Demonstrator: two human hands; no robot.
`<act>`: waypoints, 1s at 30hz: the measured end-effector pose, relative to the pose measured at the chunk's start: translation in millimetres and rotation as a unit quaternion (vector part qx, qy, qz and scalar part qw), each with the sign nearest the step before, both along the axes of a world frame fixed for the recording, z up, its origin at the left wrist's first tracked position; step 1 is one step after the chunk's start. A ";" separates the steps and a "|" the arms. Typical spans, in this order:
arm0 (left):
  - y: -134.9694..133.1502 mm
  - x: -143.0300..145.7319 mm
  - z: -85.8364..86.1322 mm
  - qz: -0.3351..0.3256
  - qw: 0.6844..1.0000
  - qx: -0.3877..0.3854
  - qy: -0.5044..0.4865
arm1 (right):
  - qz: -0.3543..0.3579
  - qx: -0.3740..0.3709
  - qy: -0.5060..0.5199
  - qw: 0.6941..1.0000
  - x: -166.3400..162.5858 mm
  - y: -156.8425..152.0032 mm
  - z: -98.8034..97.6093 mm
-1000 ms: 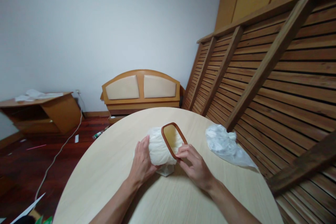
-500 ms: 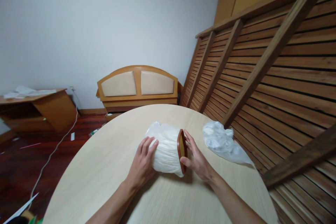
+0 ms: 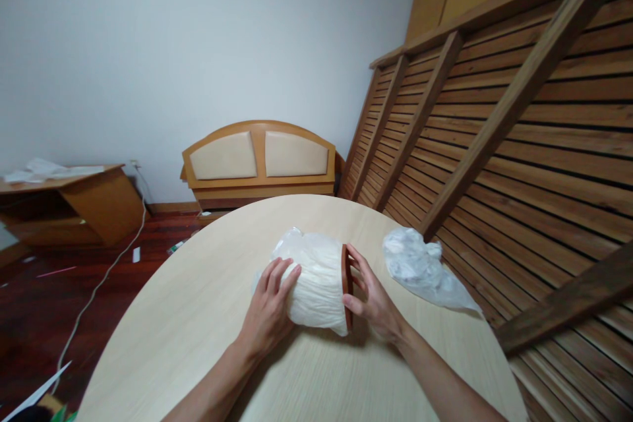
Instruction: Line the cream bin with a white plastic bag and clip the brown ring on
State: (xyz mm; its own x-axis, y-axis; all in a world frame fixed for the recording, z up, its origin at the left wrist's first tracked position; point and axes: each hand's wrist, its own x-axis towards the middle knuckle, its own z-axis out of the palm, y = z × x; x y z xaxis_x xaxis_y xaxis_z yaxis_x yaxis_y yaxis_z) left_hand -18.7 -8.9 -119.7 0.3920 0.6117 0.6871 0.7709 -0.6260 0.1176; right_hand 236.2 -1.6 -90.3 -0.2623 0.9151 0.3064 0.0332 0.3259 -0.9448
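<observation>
A white plastic-wrapped bundle (image 3: 315,280) lies on its side on the round pale wooden table (image 3: 208,316). A brown rounded frame (image 3: 347,285) caps its right end, seen edge on. My left hand (image 3: 270,303) lies on the bundle's left side with the fingers spread over the plastic. My right hand (image 3: 368,297) holds the brown frame, thumb at its lower edge and fingers curved against its outer face.
A crumpled clear plastic bag (image 3: 420,267) lies on the table to the right. A slatted wooden bed frame (image 3: 494,132) leans along the right. A padded headboard (image 3: 260,161) stands against the far wall, a low desk (image 3: 64,204) at left, a cable (image 3: 99,290) on the floor.
The brown frame turned from facing me to edge on against the bundle's right end. My right hand moved from its lower edge to its outer face; my left hand spread over the plastic.
</observation>
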 end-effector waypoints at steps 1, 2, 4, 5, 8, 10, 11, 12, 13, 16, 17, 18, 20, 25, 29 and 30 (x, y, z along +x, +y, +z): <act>0.3 -0.3 0.1 0.002 1.000 -0.001 -0.003 | 0.002 -0.001 0.012 1.000 0.5 0.7 0.1; 0.4 -0.6 0.4 0.005 1.000 -0.003 -0.009 | 0.002 -0.003 0.025 1.000 1.4 1.4 0.4; 0.4 -1.6 1.1 0.011 1.000 -0.012 -0.021 | -0.010 0.000 0.049 0.999 5.1 2.9 1.9; 0.4 -2.2 1.4 0.015 0.999 -0.016 -0.028 | -0.023 0.008 0.053 0.998 8.0 3.7 3.2; 1.5 -4.3 0.9 0.033 0.998 -0.024 -0.049 | -0.074 0.055 0.026 0.995 21.3 7.8 7.3; 4.3 -5.8 -1.0 0.055 0.995 -0.020 -0.081 | -0.119 0.106 -0.047 0.986 31.7 12.2 8.2; 6.4 -6.3 -2.3 0.070 0.992 -0.023 -0.106 | -0.143 0.133 -0.103 0.975 36.3 14.7 7.5; 8.7 -6.7 -3.5 0.086 0.986 -0.030 -0.138 | -0.161 0.153 -0.165 0.961 40.3 16.9 5.8; 11.1 -6.9 -4.7 0.104 0.978 -0.042 -0.175 | -0.171 0.163 -0.228 0.945 43.4 18.6 3.2; 16.7 -6.2 -5.4 0.135 0.942 -0.103 -0.288 | -0.152 0.136 -0.362 0.910 47.6 20.1 -9.3; 17.4 -5.8 -4.4 0.134 0.929 -0.123 -0.322 | -0.141 0.123 -0.389 0.902 48.0 19.4 -14.4; 17.4 -5.2 -3.0 0.129 0.916 -0.139 -0.354 | -0.131 0.112 -0.410 0.896 48.2 18.4 -19.5; 15.8 -4.1 0.6 0.107 0.896 -0.159 -0.401 | -0.119 0.097 -0.437 0.886 48.5 16.2 -28.5; 8.5 -2.5 3.1 0.074 0.876 -0.163 -0.447 | -0.130 0.089 -0.410 0.898 44.4 15.9 -30.9; 5.6 -3.3 -8.6 0.032 0.879 -0.176 -0.442 | -0.116 0.044 -0.278 0.952 28.3 18.4 -20.5; 5.0 -3.8 -12.1 0.014 0.883 -0.189 -0.429 | -0.107 0.018 -0.226 0.968 23.1 18.6 -19.7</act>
